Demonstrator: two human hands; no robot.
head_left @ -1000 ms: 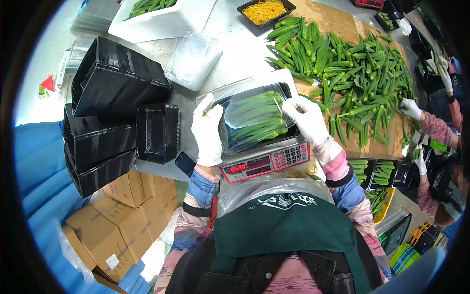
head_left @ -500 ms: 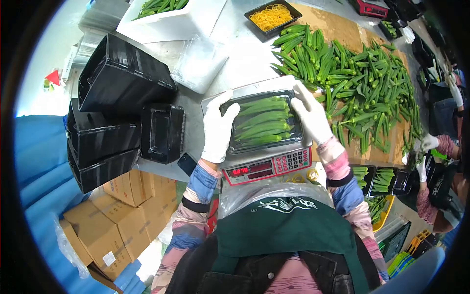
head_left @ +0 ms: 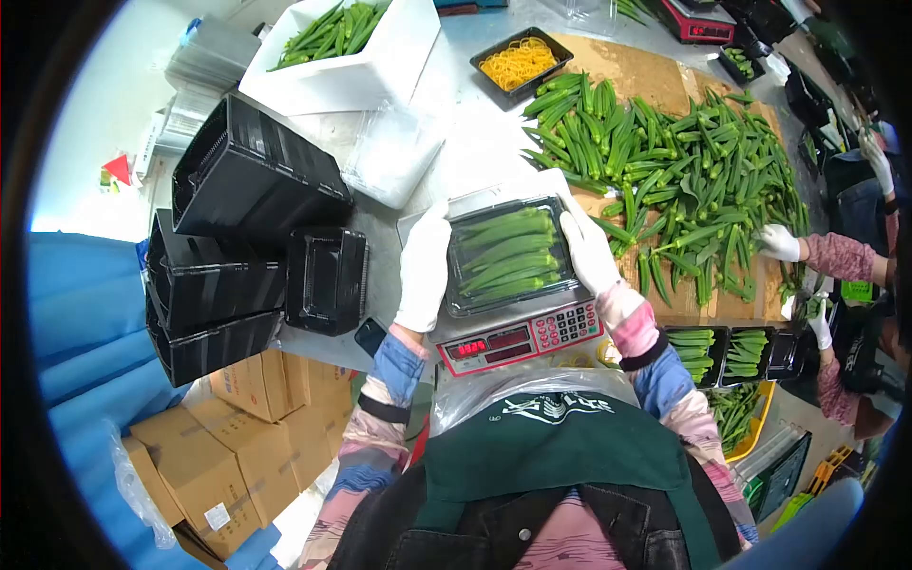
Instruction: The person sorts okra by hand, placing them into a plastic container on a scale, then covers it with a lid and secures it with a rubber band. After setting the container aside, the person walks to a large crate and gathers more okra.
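Note:
A black tray of okra under a clear lid (head_left: 508,255) rests on the platform of a red-rimmed weighing scale (head_left: 521,339). White gloves cover both my hands. Along the tray's left side my left hand (head_left: 425,273) is closed with its fingers together, gripping the edge. On the opposite side, my right hand (head_left: 590,252) holds the right edge, its fingertips near the upper right corner. The scale's red digits are lit but too blurred to read surely.
Loose okra (head_left: 703,180) covers cardboard at the right, where a co-worker's gloved hand (head_left: 781,243) reaches in. Black tray stacks (head_left: 256,171) stand left, beside clear lids (head_left: 391,157). Rubber bands (head_left: 518,64) and a white okra box (head_left: 328,81) lie beyond.
My left thumb has moved off the tray's top to its side, and my right fingers have drawn in. The scale's digits differ. A co-worker's hand has reached the okra pile.

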